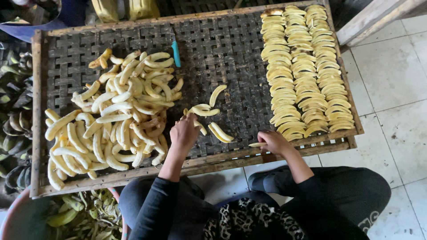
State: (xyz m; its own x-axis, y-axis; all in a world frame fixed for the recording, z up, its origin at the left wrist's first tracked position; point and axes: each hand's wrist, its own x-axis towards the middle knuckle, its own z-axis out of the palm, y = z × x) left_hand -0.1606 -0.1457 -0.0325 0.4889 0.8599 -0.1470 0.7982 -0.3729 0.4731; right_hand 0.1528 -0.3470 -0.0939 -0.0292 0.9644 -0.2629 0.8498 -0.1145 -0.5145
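A large pile of peeled pale-yellow bananas (111, 115) lies on the left half of a dark woven bamboo tray (231, 66). Neat rows of flat banana slices (302, 71) fill the tray's right side. My left hand (183, 133) rests on the tray by a few loose banana pieces (204, 111) in the middle and touches one of them. My right hand (273, 141) sits at the tray's near edge, its fingers closed on a thin banana slice (257, 144). A blue-handled knife (176, 54) lies on the tray, far from both hands.
The tray's wooden frame (222, 162) runs along the near side above my knees. A basin of banana peels (75, 215) sits at lower left. Unpeeled green bananas (13, 115) are heaped at the left. White floor tiles (391, 89) lie to the right.
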